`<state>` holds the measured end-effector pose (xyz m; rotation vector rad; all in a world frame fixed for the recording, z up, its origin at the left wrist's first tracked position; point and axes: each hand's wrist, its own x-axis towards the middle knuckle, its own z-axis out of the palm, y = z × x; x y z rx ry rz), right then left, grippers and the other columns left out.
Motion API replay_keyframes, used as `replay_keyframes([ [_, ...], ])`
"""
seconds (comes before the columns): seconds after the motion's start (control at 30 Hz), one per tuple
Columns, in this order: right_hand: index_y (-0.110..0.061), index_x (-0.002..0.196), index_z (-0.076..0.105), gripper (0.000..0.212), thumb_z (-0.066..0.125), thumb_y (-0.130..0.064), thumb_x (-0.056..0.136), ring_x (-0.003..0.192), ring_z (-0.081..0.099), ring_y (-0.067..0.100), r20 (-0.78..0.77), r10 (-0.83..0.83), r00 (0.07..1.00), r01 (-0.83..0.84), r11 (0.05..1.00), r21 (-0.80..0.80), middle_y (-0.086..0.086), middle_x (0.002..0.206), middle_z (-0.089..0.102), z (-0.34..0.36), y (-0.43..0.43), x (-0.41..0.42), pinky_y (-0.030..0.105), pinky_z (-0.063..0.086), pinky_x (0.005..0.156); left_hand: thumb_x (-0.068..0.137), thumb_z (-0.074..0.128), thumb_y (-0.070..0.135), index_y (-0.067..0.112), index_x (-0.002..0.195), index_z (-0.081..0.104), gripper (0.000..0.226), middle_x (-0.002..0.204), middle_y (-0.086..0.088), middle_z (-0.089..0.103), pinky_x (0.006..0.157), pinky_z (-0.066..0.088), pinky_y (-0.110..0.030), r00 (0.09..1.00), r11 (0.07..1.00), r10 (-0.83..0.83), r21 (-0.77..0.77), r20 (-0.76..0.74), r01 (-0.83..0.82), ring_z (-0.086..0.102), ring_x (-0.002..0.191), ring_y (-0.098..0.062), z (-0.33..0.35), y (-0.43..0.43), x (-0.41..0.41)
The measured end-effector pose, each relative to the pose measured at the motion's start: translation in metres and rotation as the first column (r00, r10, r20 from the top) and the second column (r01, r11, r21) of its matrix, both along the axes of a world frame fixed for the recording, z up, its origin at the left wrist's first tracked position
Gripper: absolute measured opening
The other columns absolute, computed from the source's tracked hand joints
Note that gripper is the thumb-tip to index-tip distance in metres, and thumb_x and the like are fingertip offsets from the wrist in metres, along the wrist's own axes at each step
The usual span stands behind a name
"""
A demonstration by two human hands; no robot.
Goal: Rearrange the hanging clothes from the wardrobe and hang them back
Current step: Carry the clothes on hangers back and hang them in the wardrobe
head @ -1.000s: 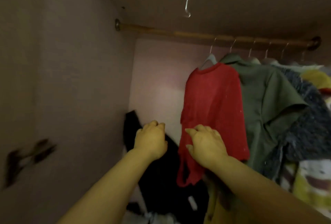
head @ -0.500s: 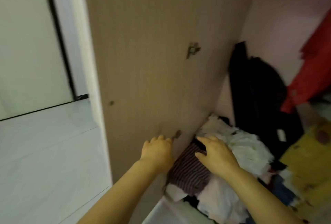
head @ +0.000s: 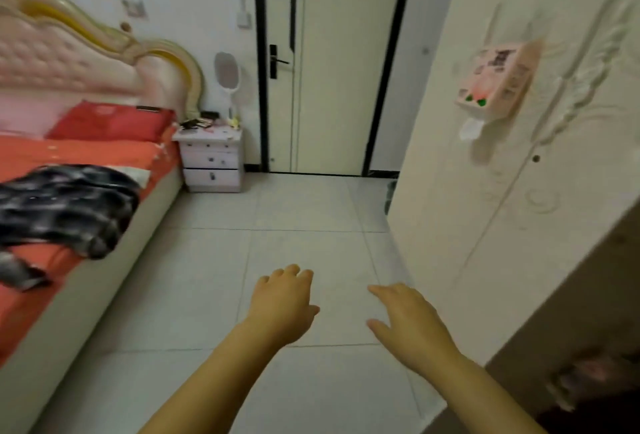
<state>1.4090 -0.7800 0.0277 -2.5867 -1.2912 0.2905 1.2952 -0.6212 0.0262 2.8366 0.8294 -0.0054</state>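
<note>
Two bare hands, the left hand (head: 282,307) and right hand (head: 410,321), one bed (head: 104,236) with one red pillow (head: 110,120) and one dark garment (head: 65,205), one nightstand (head: 211,159), one door (head: 332,62), one tissue box (head: 497,85).

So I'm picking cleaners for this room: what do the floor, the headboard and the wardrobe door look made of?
Floor: glazed ceramic tile, probably; pale grey squares with thin grout lines and a soft sheen.
Headboard: pink button-tufted padding, leather or fabric unclear, in a glossy cream and gold frame.
Wardrobe door: cream painted or laminated board, seemingly, with raised scroll relief.
</note>
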Motion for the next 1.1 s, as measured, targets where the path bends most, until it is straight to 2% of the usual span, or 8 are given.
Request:
replay_keyframes([
  [0.2,-0.027,0.146,0.027,0.056,0.047,-0.040,0.095,0.130,0.035,0.017,0.004,0.198,0.980,-0.197,0.980,-0.023,-0.002,0.144,0.036,-0.003,0.170,-0.049,0.027,0.030,0.108,0.092,0.049,0.044,0.019,0.139,0.034,0.055,0.139,-0.002,0.042,0.101,0.035,-0.036,0.969,0.969,0.246,0.001,0.005,-0.246,0.043,0.123,-0.023,-0.004,0.143,-0.102],
  [0.47,-0.026,0.145,0.028,0.056,0.049,-0.039,0.095,0.130,0.036,0.017,-0.021,0.409,0.913,-0.409,0.912,-0.035,-0.002,0.143,0.038,-0.016,0.343,-0.109,0.028,0.031,0.107,0.091,0.050,0.043,0.020,0.139,0.033,0.056,0.140,-0.001,0.039,0.101,0.036,-0.036,0.864,0.863,0.503,-0.032,-0.022,-0.504,0.041,0.125,-0.023,-0.019,0.275,-0.202],
  [0.53,-0.026,0.145,0.029,0.056,0.049,-0.038,0.094,0.129,0.037,0.018,-0.022,0.461,0.887,-0.461,0.886,-0.037,-0.001,0.142,0.040,-0.020,0.383,-0.116,0.028,0.032,0.107,0.091,0.050,0.043,0.021,0.137,0.035,0.053,0.137,0.000,0.041,0.097,0.036,-0.035,0.840,0.839,0.542,-0.036,-0.015,-0.542,0.042,0.123,-0.022,-0.027,0.303,-0.212],
  [0.7,-0.027,0.145,0.029,0.057,0.050,-0.038,0.094,0.128,0.038,0.018,-0.035,0.580,0.814,-0.581,0.812,-0.053,-0.001,0.140,0.040,-0.040,0.489,-0.120,0.029,0.033,0.105,0.090,0.052,0.042,0.020,0.142,0.030,0.061,0.144,-0.001,0.037,0.103,0.034,-0.037,0.769,0.768,0.638,-0.053,-0.031,-0.639,0.038,0.128,-0.022,-0.048,0.378,-0.219],
  [0.93,-0.026,0.145,0.029,0.057,0.051,-0.038,0.094,0.128,0.039,0.017,-0.068,0.709,0.702,-0.712,0.699,-0.058,-0.001,0.140,0.042,-0.051,0.652,-0.106,0.028,0.033,0.105,0.089,0.052,0.040,0.022,0.134,0.039,0.050,0.134,0.002,0.044,0.097,0.039,-0.037,0.648,0.648,0.757,-0.038,-0.079,-0.761,0.044,0.120,-0.022,-0.048,0.504,-0.203],
  [1.1,-0.024,0.145,0.030,0.057,0.051,-0.038,0.094,0.126,0.041,0.017,-0.065,0.789,0.611,-0.792,0.607,-0.072,0.001,0.139,0.043,-0.049,0.759,-0.101,0.027,0.035,0.102,0.088,0.054,0.036,0.023,0.133,0.040,0.049,0.126,0.002,0.047,0.087,0.040,-0.033,0.567,0.564,0.823,-0.063,-0.036,-0.823,0.048,0.111,-0.021,-0.041,0.584,-0.194],
])
